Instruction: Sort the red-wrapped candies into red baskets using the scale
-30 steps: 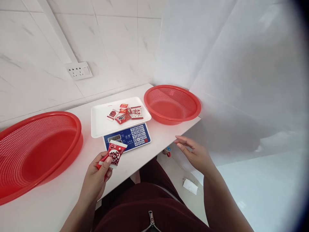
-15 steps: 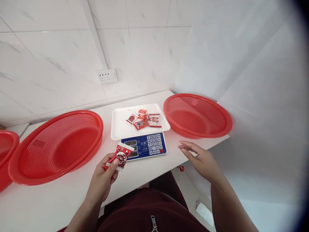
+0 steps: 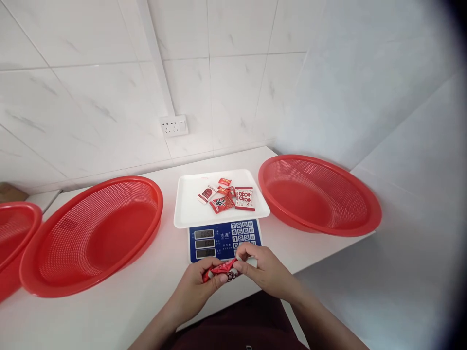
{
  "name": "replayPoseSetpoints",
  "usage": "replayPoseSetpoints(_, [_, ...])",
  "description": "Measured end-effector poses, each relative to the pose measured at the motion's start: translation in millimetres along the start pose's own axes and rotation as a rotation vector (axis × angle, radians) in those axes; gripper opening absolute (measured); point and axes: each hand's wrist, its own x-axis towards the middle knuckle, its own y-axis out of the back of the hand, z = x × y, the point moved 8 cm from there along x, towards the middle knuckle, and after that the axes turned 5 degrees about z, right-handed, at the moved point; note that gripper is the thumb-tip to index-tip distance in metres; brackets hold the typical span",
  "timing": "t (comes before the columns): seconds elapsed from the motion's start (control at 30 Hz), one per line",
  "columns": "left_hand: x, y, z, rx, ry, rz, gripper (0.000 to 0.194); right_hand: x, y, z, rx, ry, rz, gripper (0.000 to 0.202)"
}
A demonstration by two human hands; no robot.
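Now we hold the red packet (image 3: 224, 268) (folded or creased, we cannot tell which) between our left hand (image 3: 193, 290), which grasps 1 end, and our right hand (image 3: 268, 273), which pinches the other, near the front edge of the blue scale (image 3: 221, 240). Just 0.5 s ago only our left held it; our right hung empty, apart.

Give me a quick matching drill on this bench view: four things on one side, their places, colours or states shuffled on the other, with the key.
Column one:
1. white tray
2. wall socket
3. nearest packet
4. scale panel

Column two:
A. held in the left hand and right hand
B. blue, with number keys
C. bearing small packets
D. on the tiled wall

Pairs: 1-C, 2-D, 3-A, 4-B
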Motion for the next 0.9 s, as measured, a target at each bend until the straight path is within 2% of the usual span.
replayPoseSetpoints(0.07, [7,-5.0,0,-0.027,-0.022,-0.037,0.031,2,3,8,0.036,-0.044,0.015,0.026])
replayPoseSetpoints(0.17, [16,-6.8,-1,-0.058,-0.033,-0.033,0.035,2,9,18,0.028,-0.082,0.084,0.025])
replayPoseSetpoints(0.27, [22,-5.8,-1,-0.060,-0.047,-0.009,0.037,1,14,18,-0.031,-0.064,0.160,0.026])
replayPoseSetpoints(0.4, [24,-7.8,7,-0.038,-0.101,-0.027,0.036,-3,18,14,-0.039,-0.054,0.195,0.026])
replayPoseSetpoints(0.6, [14,-12.7,7,-0.036,-0.090,-0.066,0.032,-14,17,18,0.005,-0.081,0.239,0.028])
replayPoseSetpoints(0.9, [-17,0.6,-14,0.042,-0.019,0.028,0.032,-27,-14,14,0.078,-0.093,0.111,0.025])
